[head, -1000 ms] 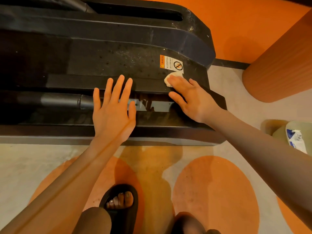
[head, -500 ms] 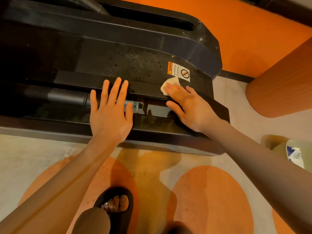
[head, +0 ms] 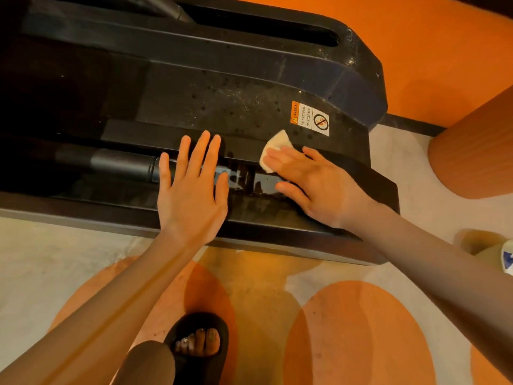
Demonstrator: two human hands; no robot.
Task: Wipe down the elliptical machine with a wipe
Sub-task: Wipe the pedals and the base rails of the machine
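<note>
Head view, looking down at the low black plastic base of the elliptical machine (head: 194, 107), which runs across the upper frame on a pale grey floor with orange round patches (head: 361, 329). The machine's sloped top surface is speckled with dust or droplets. A small rectangular warning sticker, orange and white with a black no-step symbol (head: 310, 118), sits near the right end of that surface.

Right hand (head: 319, 182) lies palm-down on the machine's ledge, fingers straight and close together, pressing a small crumpled off-white wipe (head: 274, 145) flat against the black plastic. Thumb is stretched out toward the near side. The wipe pokes out past the fingertips, just below and left of the warning sticker, not touching it as far as visible.

Left hand (head: 191, 190) is flat too, fingers spread, palm resting on the near edge of the base, fingertips reaching over a shiny recessed channel with a dark grey metal rail (head: 122, 162). It holds nothing.

A foot in a black open-toe slide sandal (head: 200, 345) stands on the floor at the bottom. An orange ribbed cylindrical column (head: 477, 151) stands at right, well apart from the machine. An orange wall (head: 416, 51) is behind. A white and blue packet (head: 508, 258) is cut off at the right edge, contents unclear.
</note>
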